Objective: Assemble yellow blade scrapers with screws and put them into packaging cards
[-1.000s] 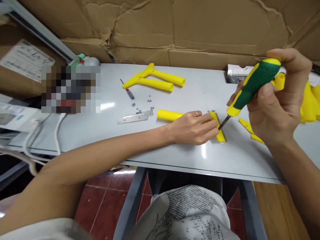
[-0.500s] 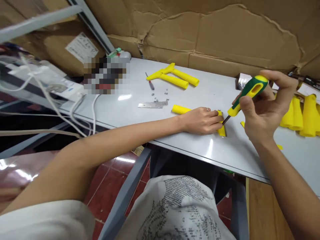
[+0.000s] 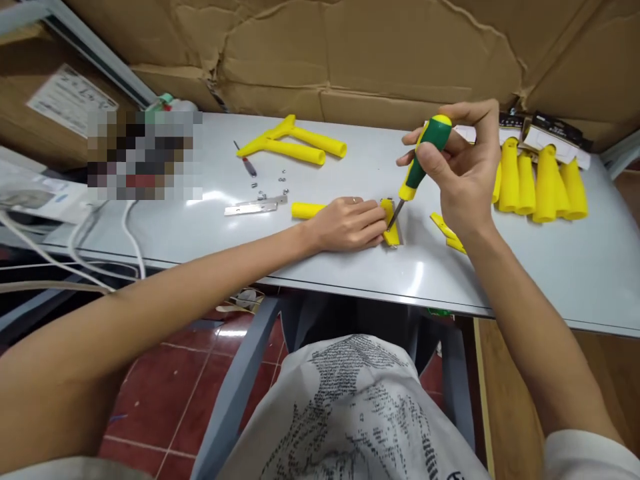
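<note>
My right hand (image 3: 465, 167) holds a green-and-yellow screwdriver (image 3: 428, 152), tilted, by its handle. The screwdriver's tip meets the flat yellow head (image 3: 391, 223) of a plastic scraper-like tool, which has metal along its edge. My left hand (image 3: 350, 225) is closed over this tool next to its head and presses it on the table. The tool's round yellow handle (image 3: 307, 211) sticks out to the left of my left hand. Small yellow pieces (image 3: 447, 233) lie just left of my right wrist.
Metal strips (image 3: 255, 205) and several small fasteners (image 3: 283, 179) lie left of the hands. Behind them are forked yellow parts (image 3: 295, 153) and a small screwdriver (image 3: 249, 167). Several yellow handles (image 3: 546, 187) stand at the right. White cables (image 3: 131, 233) cross the left edge; cardboard (image 3: 370, 60) backs the table.
The view has swung to the right. My right hand has brought the screwdriver more upright, its tip still at the yellow head. My left hand keeps its hold.
</note>
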A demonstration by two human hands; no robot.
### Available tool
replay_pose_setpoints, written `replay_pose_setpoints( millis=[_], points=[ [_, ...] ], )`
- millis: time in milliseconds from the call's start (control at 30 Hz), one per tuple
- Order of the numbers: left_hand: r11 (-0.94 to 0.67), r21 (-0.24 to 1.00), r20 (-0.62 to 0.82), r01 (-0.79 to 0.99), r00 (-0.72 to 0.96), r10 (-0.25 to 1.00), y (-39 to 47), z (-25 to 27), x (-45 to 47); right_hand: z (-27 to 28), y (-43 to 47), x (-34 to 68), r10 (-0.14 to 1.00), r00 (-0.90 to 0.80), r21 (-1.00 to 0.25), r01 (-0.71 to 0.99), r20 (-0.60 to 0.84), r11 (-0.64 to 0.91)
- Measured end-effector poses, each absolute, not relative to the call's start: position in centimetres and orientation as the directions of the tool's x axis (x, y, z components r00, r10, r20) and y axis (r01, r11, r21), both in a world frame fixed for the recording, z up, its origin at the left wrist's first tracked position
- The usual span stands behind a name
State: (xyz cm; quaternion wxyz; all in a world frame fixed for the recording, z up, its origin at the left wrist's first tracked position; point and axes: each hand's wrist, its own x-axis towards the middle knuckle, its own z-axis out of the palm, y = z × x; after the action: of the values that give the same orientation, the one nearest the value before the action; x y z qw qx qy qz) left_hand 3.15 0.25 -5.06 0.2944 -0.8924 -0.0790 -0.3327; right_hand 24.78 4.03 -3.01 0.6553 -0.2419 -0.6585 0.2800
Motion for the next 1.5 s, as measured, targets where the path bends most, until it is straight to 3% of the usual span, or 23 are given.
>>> replay_pose_setpoints(
  millis=[167, 467, 633, 767, 1000, 1167, 1300, 1500],
  points=[
    [-0.807, -0.489, 0.627, 0.332, 0.777, -0.060, 0.2, -5.1, 3.0, -2.8, 3.1, 23.9, 0.694, 0.038, -0.694, -0.026, 0.719, 0.720],
    [-0.829, -0.468, 0.644, 0.307, 0.761, -0.082, 0.7, -5.4, 3.0, -1.1, 1.9, 24.6, 0.758, -0.075, -0.758, 0.045, 0.647, 0.651],
    [-0.816, -0.480, 0.655, 0.322, 0.751, -0.089, 0.7, -5.5, 3.1, -0.9, 2.4, 24.4, 0.669, 0.042, -0.667, -0.057, 0.742, 0.743],
    [-0.812, -0.493, 0.626, 0.312, 0.775, -0.082, 0.6, -5.6, 3.0, -1.4, 3.0, 24.6, 0.638, 0.136, -0.645, 0.008, 0.758, 0.764],
    [-0.823, -0.489, 0.580, 0.290, 0.812, -0.059, 0.5, -5.6, 2.7, -1.2, 3.1, 25.2, 0.580, -0.010, -0.579, -0.072, 0.815, 0.812],
    [-0.809, -0.516, 0.576, 0.283, 0.813, -0.083, 0.4, -5.3, 2.9, -0.6, 2.6, 25.0, 0.519, 0.016, -0.508, -0.175, 0.855, 0.843],
    [-0.795, -0.525, 0.618, 0.305, 0.779, -0.109, 0.4, -5.2, 3.0, -0.5, 2.8, 25.1, 0.461, 0.046, -0.455, -0.100, 0.886, 0.885],
    [-0.793, -0.526, 0.590, 0.307, 0.803, -0.080, 0.3, -5.3, 2.9, -0.4, 2.7, 25.3, 0.562, -0.042, -0.563, -0.097, 0.826, 0.821]
  ],
)
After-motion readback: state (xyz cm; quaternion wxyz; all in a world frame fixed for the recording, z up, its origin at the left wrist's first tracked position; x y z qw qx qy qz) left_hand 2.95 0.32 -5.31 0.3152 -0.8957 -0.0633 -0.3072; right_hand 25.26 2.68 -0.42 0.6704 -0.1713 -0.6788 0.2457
